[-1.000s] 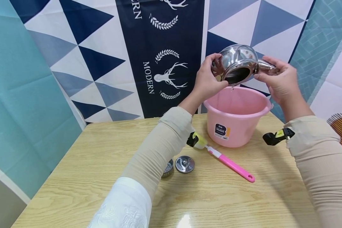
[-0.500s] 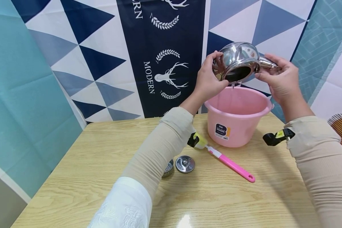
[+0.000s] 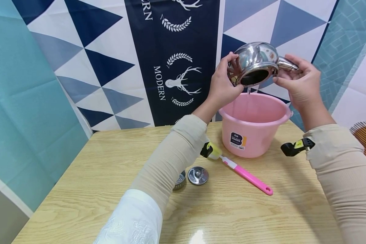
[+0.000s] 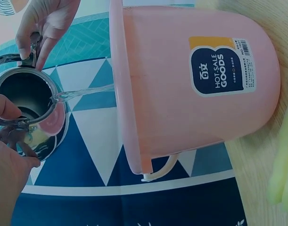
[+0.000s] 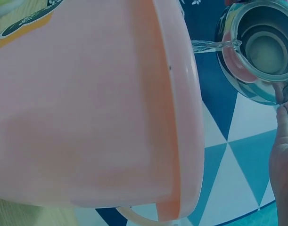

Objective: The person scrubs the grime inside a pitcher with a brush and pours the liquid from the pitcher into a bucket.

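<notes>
A shiny stainless steel teapot (image 3: pixel 257 54) is tipped mouth-down above a pink bucket (image 3: pixel 251 139). A thin stream of water (image 4: pixel 82 92) runs from its open rim towards the bucket. My left hand (image 3: pixel 221 83) grips the pot's left side, thumb near the rim and fingers behind the body. With my right hand (image 3: pixel 305 79) I hold the tapered spout (image 3: pixel 288 63) side. In the right wrist view, the pot's round mouth (image 5: pixel 266 49) shows its inner bottom; part of the right hand (image 5: pixel 283 165) lies out of frame.
On the wooden table (image 3: pixel 109 189) lie a round metal lid (image 3: pixel 198 176), a perforated strainer (image 3: pixel 180 181) partly behind the left sleeve, and a sponge brush with a pink handle (image 3: pixel 251 178). A patterned cloth (image 3: pixel 183 67) hangs behind.
Both hands have lifted the teapot slightly and tilted it a little further. Drips at the rim have become a steadier stream of water. The bucket has stayed put.
</notes>
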The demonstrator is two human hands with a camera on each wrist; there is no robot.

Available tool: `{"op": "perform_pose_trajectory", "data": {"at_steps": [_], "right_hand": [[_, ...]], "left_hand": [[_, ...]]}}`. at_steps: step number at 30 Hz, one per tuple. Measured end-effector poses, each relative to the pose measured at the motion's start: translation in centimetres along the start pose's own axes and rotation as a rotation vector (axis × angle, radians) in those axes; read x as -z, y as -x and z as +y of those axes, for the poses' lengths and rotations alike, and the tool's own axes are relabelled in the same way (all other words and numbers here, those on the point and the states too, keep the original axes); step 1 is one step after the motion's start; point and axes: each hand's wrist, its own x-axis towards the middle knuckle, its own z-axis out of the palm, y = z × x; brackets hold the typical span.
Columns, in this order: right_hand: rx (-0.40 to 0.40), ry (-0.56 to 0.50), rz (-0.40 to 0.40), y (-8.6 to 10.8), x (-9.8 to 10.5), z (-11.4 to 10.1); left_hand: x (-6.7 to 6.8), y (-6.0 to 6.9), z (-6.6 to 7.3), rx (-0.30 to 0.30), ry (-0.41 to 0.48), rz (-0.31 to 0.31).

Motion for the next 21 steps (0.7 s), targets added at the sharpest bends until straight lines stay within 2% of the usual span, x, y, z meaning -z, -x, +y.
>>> {"op": "perform_pose_trajectory", "data": {"at_steps": [11, 21], "right_hand": [[0.055, 0.012, 0.016, -0.1, -0.6, -0.2], [0.166, 0.010, 0.006, -0.1, -1.3, -0.5]], "left_hand": [[0.4, -0.1, -0.3, -0.092, -0.020, 0.026], [0.7, -0.1, -0.2, -0.164, -0.018, 0.032]]}}
